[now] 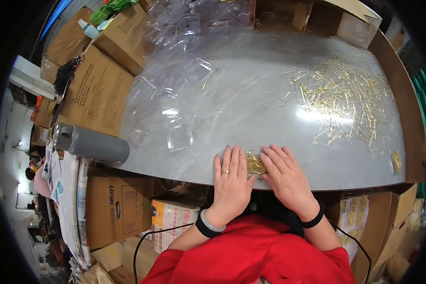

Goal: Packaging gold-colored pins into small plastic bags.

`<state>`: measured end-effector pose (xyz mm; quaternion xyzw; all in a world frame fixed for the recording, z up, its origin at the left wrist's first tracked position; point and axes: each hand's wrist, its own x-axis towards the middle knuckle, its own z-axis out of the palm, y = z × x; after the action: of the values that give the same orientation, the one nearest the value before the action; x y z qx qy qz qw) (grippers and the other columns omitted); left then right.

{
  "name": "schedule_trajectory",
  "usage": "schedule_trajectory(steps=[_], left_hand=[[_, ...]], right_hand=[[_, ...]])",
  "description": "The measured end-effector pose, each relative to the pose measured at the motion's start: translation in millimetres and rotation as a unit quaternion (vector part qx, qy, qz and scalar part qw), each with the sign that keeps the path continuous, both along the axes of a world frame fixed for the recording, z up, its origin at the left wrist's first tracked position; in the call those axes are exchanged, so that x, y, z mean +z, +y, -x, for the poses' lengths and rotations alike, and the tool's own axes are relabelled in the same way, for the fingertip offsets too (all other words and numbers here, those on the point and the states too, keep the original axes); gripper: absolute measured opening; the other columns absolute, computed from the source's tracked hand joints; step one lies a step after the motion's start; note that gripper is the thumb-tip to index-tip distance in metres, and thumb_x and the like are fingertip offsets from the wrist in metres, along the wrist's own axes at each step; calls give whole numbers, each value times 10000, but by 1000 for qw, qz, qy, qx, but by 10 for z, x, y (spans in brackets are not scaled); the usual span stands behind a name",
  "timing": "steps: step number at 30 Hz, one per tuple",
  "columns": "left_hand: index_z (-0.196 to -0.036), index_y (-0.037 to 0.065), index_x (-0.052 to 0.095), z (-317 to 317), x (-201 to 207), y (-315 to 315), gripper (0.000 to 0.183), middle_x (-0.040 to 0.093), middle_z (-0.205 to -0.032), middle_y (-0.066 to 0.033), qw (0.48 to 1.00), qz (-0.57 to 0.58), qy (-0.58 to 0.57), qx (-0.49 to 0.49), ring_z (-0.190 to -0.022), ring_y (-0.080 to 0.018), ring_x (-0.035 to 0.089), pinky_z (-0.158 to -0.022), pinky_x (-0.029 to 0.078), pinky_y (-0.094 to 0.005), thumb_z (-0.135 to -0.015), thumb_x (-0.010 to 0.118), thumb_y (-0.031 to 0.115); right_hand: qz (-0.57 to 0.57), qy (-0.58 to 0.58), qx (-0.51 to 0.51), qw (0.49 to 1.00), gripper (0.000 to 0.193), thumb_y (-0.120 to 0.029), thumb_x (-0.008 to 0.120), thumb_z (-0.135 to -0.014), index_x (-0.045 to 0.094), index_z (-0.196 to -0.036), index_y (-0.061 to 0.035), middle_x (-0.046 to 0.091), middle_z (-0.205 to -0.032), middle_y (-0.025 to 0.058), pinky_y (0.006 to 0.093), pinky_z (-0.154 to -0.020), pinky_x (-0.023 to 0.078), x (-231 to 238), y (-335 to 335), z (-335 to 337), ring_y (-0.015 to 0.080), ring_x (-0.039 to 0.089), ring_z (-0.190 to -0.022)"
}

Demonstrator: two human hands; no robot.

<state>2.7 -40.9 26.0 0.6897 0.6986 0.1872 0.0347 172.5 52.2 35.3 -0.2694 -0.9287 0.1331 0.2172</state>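
A small bundle of thin gold-coloured wire pieces (256, 165) lies near the front edge of the grey table (251, 104). My left hand (232, 177) rests along its left side, fingers stretched out and together, with a ring on one finger. Along the other side lies my right hand (288, 176), its fingers also extended and its fingertips at the bundle. Both palms face down, and neither hand is wrapped round anything. Farther right spreads a large loose heap of similar gold wire pieces (350, 102), some with bent ends. Another small bundle (396, 161) sits by the right edge.
Clear plastic pieces (180, 135) cover the left and far left of the table. A grey bottle (94, 143) lies at the left edge beside cardboard boxes (97, 94). Cardboard walls (397, 94) border the right side. An open box (378, 222) stands below the table at right.
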Motion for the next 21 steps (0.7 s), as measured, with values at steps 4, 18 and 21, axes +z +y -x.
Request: schedule_trajectory(steps=[4,18,21], left_hand=[[-1536,-108,279,18,80,92,728,325,-1587,-278,999,40,26,-26,-1513,-433,250,-1219,148,-619,-1002,578,286],[-1423,34,503,56,39,158,612,523,-1403,-151,992,-16,-95,-84,-1389,-371,460,-1204,314,-542,-878,741,178],[-1433,37,498,63,12,172,624,510,-1406,-175,992,-35,-90,-81,-1374,-376,470,-1200,324,-532,-881,745,190]], right_hand=[[23,15,5,1000,510,-160,703,-899,547,-1360,-9,551,-1411,144,494,-1171,367,-46,3,-39,336,482,-1371],[116,136,20,984,558,-52,677,-915,465,-1429,-8,516,-1375,212,501,-1087,438,-150,47,-155,410,518,-1265],[130,227,3,965,473,-28,625,-961,491,-1414,-10,516,-1368,230,444,-1035,470,-179,61,-182,413,534,-1242]])
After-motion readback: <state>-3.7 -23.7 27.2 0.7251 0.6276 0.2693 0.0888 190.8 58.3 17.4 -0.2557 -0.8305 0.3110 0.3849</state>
